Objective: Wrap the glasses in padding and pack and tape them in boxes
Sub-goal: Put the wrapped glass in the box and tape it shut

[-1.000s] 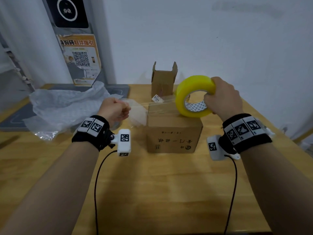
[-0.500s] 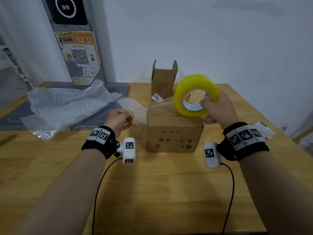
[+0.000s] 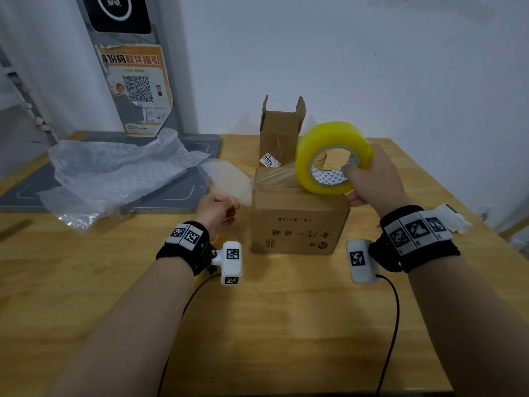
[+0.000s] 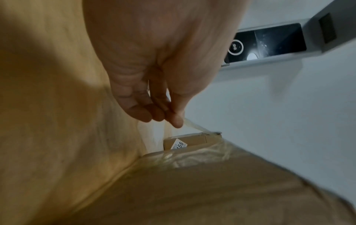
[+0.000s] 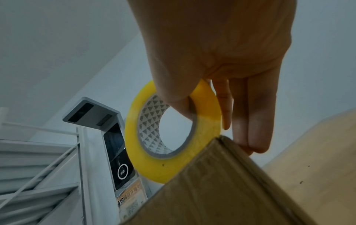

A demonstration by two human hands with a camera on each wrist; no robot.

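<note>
A closed cardboard box (image 3: 299, 222) (image 5: 240, 190) stands in the middle of the wooden table (image 3: 257, 325). My right hand (image 3: 369, 181) (image 5: 221, 76) grips a yellow tape roll (image 3: 332, 159) (image 5: 169, 132) resting on the box's top right, thumb through its core. A clear tape strip (image 3: 272, 179) (image 4: 194, 126) runs from the roll across the box top and past its left edge. My left hand (image 3: 217, 210) (image 4: 165, 112) pinches the strip's free end beside the box's left side. No glasses are visible.
A smaller open box (image 3: 282, 133) (image 4: 185, 141) with a white label stands behind the closed one. Crumpled bubble wrap (image 3: 114, 173) lies at the left on a grey mat (image 3: 177, 196). A grey kiosk (image 3: 128, 67) with a QR poster stands against the wall.
Both hands have come down: the roll has dropped onto the box top and the left hand has lowered the tape end below the box's top edge, nearer the box.
</note>
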